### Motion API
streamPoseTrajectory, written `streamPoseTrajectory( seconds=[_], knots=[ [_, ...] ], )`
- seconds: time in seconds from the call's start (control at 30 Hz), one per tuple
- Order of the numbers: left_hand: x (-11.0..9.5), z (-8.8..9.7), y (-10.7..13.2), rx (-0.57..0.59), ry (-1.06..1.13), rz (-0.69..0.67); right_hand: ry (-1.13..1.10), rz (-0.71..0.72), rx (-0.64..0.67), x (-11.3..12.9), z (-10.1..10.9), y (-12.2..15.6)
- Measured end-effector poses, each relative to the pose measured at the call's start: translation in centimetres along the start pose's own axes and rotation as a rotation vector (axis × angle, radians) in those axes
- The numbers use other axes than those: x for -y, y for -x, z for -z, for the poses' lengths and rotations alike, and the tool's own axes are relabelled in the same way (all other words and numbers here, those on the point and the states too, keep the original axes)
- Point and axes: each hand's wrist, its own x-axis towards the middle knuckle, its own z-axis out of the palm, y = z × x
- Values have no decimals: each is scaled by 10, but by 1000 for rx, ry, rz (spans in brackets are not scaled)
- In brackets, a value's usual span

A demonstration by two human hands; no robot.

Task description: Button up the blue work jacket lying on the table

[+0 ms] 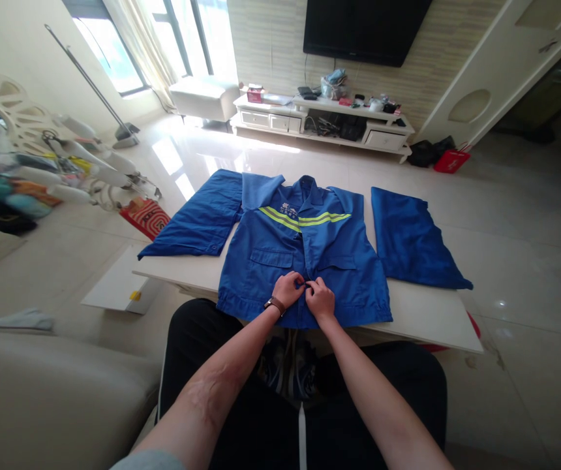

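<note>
A blue work jacket [271, 236] lies spread face up, collar away from me, with a yellow-green and grey stripe across its chest. Low on its front opening, my left hand [288, 289] pinches one edge of the cloth. Close beside it, my right hand [320, 299] pinches the other edge, the fingertips of both hands nearly touching. Whatever small part sits between the fingers is hidden. Folded blue cloth [199, 215] lies left of the jacket, touching its sleeve. Another folded blue piece [408, 241] is on the right, slightly apart.
Under the clothes is a low white table [437, 313], its near edge just before my knees. A grey sofa [55, 398] stands at left. Behind are a white TV cabinet [280, 122], a pale ottoman [202, 98] and a red bag [451, 160]. Several items clutter the left side.
</note>
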Motion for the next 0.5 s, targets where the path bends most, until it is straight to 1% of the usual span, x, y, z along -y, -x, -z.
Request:
streamPoseTrajectory(
  seconds=[0.13,0.27,0.4,0.5],
  knots=[
    [1,-1,-2,8,7,-4,38,7,28,0,0,0],
    [1,1,-1,2,8,1,-5,-5,18,0,0,0],
    [-1,1,0,-8,-24,-10,-107,-24,-27,-2,1,1],
    [-2,1,1,-18,-50,-10,-239,-88,-110,-7,2,1]
  ],
)
